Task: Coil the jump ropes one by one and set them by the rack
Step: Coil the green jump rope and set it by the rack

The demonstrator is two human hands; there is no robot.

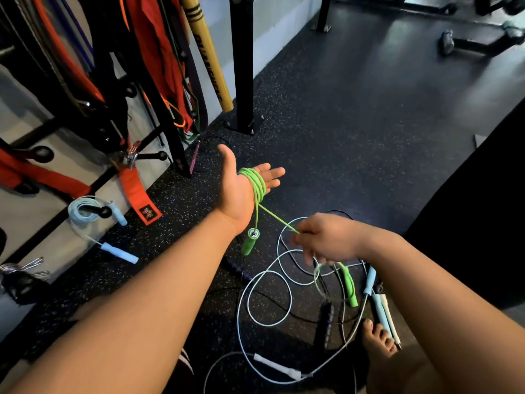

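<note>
Above the floor (355,115), green jump rope (257,186) loops the flat, splayed left hand (241,191), its taut strand running down-right into the right hand (326,240) fingers pinched on it.

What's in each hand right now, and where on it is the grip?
The green jump rope. The left hand is open with the cord coiled around its palm; the right hand pinches the cord's free run. One green handle dangles.

Green rope (258,185) loops the flat left hand (241,189), right hand (326,240) pinching it
</note>
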